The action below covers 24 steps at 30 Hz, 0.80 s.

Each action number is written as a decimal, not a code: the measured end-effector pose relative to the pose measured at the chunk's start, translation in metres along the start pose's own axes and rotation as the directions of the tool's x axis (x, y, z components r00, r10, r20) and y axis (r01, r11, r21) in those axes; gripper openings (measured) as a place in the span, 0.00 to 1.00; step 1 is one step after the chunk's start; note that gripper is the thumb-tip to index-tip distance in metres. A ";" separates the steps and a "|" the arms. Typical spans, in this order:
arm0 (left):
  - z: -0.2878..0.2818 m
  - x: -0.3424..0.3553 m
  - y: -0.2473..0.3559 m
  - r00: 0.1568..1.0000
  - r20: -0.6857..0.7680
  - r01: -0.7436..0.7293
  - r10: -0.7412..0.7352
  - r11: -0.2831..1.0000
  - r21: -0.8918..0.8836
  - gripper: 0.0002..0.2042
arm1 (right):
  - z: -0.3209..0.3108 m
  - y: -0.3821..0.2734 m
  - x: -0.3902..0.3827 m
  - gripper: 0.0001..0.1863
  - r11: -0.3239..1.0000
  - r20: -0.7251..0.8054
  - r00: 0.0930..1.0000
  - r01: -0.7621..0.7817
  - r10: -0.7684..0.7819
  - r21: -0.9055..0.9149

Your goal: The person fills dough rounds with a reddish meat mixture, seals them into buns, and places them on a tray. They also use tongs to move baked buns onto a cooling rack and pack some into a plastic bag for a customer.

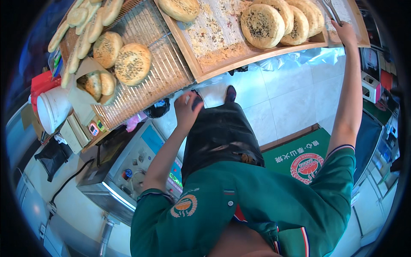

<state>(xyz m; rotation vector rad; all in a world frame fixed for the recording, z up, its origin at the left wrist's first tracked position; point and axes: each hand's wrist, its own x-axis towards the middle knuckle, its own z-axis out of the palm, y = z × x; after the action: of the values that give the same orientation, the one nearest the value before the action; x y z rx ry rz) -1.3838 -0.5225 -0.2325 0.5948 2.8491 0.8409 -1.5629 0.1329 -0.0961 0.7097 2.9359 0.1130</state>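
My right hand [345, 33] is closed around metal tongs [331, 9] at the far right, beside a wooden-framed tray [222, 64]. Round flatbreads with dark seeds [262, 26] stand leaning in a row in that tray, left of the tongs. Another seeded flatbread [180, 7] lies at the tray's far left. My left hand [187, 110] hangs in front of the counter's edge, its fingers loosely bent and apart, with nothing visible in them. Nearest to it on the left is a slatted rack [167, 70] bearing round seeded breads [132, 64].
Long bread sticks [96, 28] are piled at the far left, near a paper bag of breads [87, 85]. A white bucket [53, 109] and a red container [44, 85] stand beside the rack. Below is a steel appliance [124, 175]. A green mat [282, 156] lies at right.
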 end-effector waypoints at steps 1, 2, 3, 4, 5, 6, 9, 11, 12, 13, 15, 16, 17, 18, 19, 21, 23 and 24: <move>0.025 0.006 -0.005 0.986 -0.155 0.082 -0.066 0.991 0.102 0.23 | 0.003 -0.004 -0.005 0.31 1.000 -0.020 0.999 0.024 -0.024 -0.019; 0.042 0.010 -0.011 0.948 -0.076 0.317 -0.309 0.938 0.139 0.24 | 0.006 -0.015 -0.021 0.30 0.998 -0.035 0.999 0.027 -0.028 -0.052; 0.057 0.014 -0.015 0.930 -0.235 0.327 -0.281 0.926 0.190 0.21 | 0.007 -0.029 -0.049 0.26 0.974 -0.383 0.903 0.225 -0.197 0.028; 0.068 0.017 -0.019 0.904 -0.340 0.353 -0.259 0.901 0.251 0.18 | 0.005 -0.045 -0.088 0.22 0.906 -0.696 0.657 0.424 -0.290 0.022; 0.074 0.018 -0.022 0.901 -0.335 0.356 -0.277 0.912 0.205 0.16 | 0.008 -0.065 -0.140 0.16 0.851 -0.603 0.781 0.420 -0.163 0.314; 0.078 0.017 -0.024 0.910 -0.308 0.340 -0.277 0.925 0.172 0.13 | 0.022 -0.097 -0.198 0.12 0.274 -0.330 0.944 0.320 -0.008 0.907; 0.076 0.010 -0.023 0.917 -0.264 0.336 -0.300 0.936 0.105 0.08 | 0.092 -0.223 -0.340 0.12 0.207 -0.138 0.808 0.305 -0.573 0.929; 0.070 0.004 -0.021 0.913 -0.226 0.372 -0.341 0.922 0.112 0.06 | 0.143 -0.302 -0.389 0.12 0.041 0.066 0.741 -0.052 -0.668 0.998; 0.067 0.002 -0.020 0.906 -0.193 0.390 -0.376 0.920 0.043 0.05 | 0.167 -0.330 -0.397 0.16 0.181 0.300 0.702 -0.240 -0.646 0.954; 0.063 -0.001 -0.019 0.898 -0.159 0.412 -0.411 0.911 -0.027 0.05 | 0.189 -0.358 -0.398 0.20 0.209 0.366 0.794 -0.301 -0.486 0.930; 0.058 -0.005 -0.020 0.904 -0.086 0.418 -0.418 0.908 -0.018 0.06 | 0.224 -0.402 -0.388 0.17 0.115 0.120 0.991 -0.125 0.051 0.985; 0.057 -0.005 -0.022 0.924 -0.106 0.366 -0.367 0.930 -0.032 0.06 | 0.237 -0.410 -0.382 0.18 0.115 0.069 0.995 -0.078 0.075 0.990; 0.056 -0.006 -0.024 0.932 -0.111 0.341 -0.344 0.939 -0.043 0.06 | 0.248 -0.416 -0.376 0.18 0.129 0.072 0.994 -0.082 0.079 0.988; 0.057 -0.007 -0.025 0.940 -0.115 0.318 -0.322 0.946 -0.057 0.06 | 0.256 -0.420 -0.371 0.18 0.147 0.074 0.994 -0.086 0.082 0.985; 0.059 -0.007 -0.027 0.926 -0.089 0.362 -0.368 0.929 -0.082 0.06 | 0.260 -0.424 -0.368 0.18 0.062 0.228 0.974 -0.228 0.012 0.972; 0.065 -0.007 -0.029 0.913 -0.102 0.373 -0.395 0.909 -0.187 0.06 | 0.263 -0.427 -0.371 0.18 -0.080 0.486 0.856 -0.504 -0.175 0.860; 0.071 -0.006 -0.029 0.913 -0.167 0.337 -0.372 0.919 -0.206 0.07 | 0.258 -0.429 -0.378 0.17 0.012 0.351 0.934 -0.351 -0.073 0.936; 0.072 -0.007 -0.028 0.899 -0.085 0.408 -0.430 0.892 -0.196 0.07 | 0.254 -0.430 -0.383 0.16 0.053 0.291 0.953 -0.287 -0.084 0.956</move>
<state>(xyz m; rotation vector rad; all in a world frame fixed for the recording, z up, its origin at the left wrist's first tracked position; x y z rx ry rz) -1.3715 -0.5111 -0.3084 -0.1050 2.8041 1.0542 -1.3850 -0.4134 -0.3536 0.8796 2.1591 -2.0729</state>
